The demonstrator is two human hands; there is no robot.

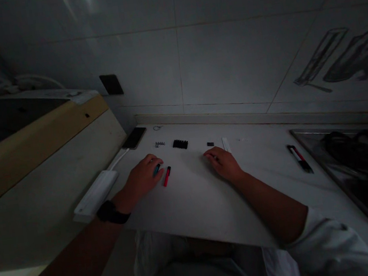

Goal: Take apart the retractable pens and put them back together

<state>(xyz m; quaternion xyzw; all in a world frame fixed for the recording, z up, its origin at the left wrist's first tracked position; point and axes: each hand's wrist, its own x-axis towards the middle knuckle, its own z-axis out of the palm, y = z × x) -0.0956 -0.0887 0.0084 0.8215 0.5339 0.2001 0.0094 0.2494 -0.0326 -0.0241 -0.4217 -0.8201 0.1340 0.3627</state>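
My left hand (142,176), with a black band at the wrist, is closed around a small teal stick-like piece (156,169) between thumb and fingers. Just right of it, a short red stick with a black end (167,176) lies on the white counter (193,204). My right hand (223,163) rests on the counter with its fingers curled together; anything inside them is hidden. Beyond the hands lie a row of black cylindrical pieces (180,144), several small metal pieces (159,144) and a little dark block (210,144). White strips (226,145) lie behind my right hand.
A phone (134,137) and a white power strip (98,192) lie along the left edge, beside a box-like appliance (56,173). At right are a black, red and white pen-like tool (300,159) and a metal-rimmed hob or sink (331,177). Tiled wall (221,60) stands behind.
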